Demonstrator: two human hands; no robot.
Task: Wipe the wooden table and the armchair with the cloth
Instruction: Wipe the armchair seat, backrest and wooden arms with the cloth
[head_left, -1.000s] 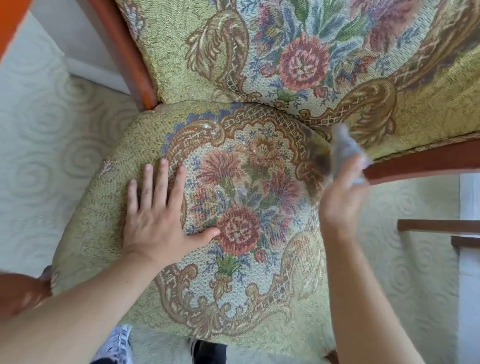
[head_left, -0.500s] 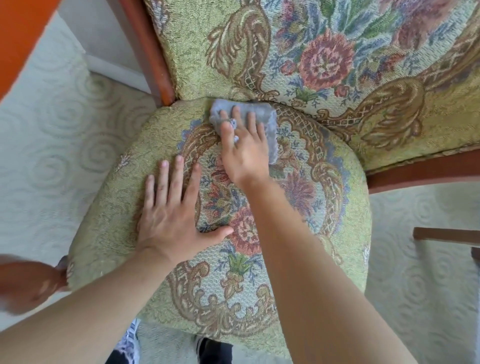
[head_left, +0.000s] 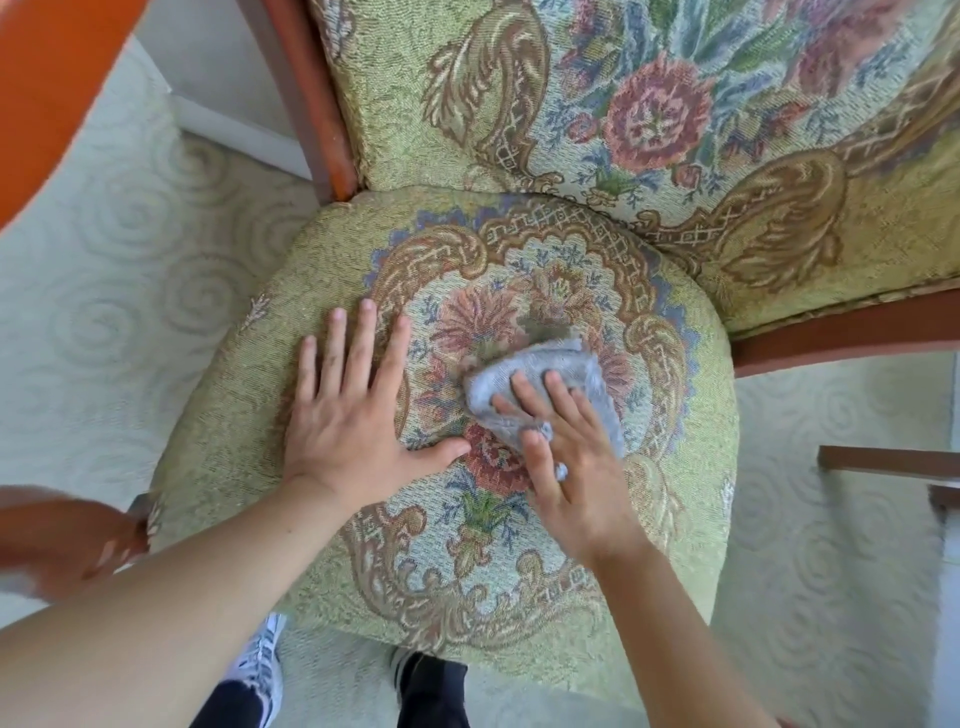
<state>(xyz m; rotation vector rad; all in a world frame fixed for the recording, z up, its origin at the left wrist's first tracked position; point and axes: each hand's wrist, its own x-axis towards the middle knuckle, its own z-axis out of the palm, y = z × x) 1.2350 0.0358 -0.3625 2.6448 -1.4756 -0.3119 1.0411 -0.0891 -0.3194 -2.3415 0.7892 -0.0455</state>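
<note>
Nearest, bottom edge: two shoes (head_left: 415, 686) on pale swirl-pattern carpet (head_left: 104, 312), just in front of the seat's front edge. Both forearms reach in from below over the armchair (head_left: 519, 587), seat upholstered in green floral tapestry. Left hand (head_left: 353, 415) lies flat on the seat, left of centre, fingers straight and spread, thumb pointing right, holding nothing. Right hand (head_left: 571, 467) just beside it, pressing the grey cloth (head_left: 524, 384) onto the seat's central flower motif; fingers mostly straight on top of the cloth, a fold of it tucked up by the thumb, so a press w/ partial pinch. Cloth bunched, roughly triangular, edges a bit blurred. Left thumb tip near the cloth, not clearly touching. Farther: backrest w/ same floral fabric, framed by reddish wood rails left and right. Wooden armrest (head_left: 67, 535) at low left, blurred.
</note>
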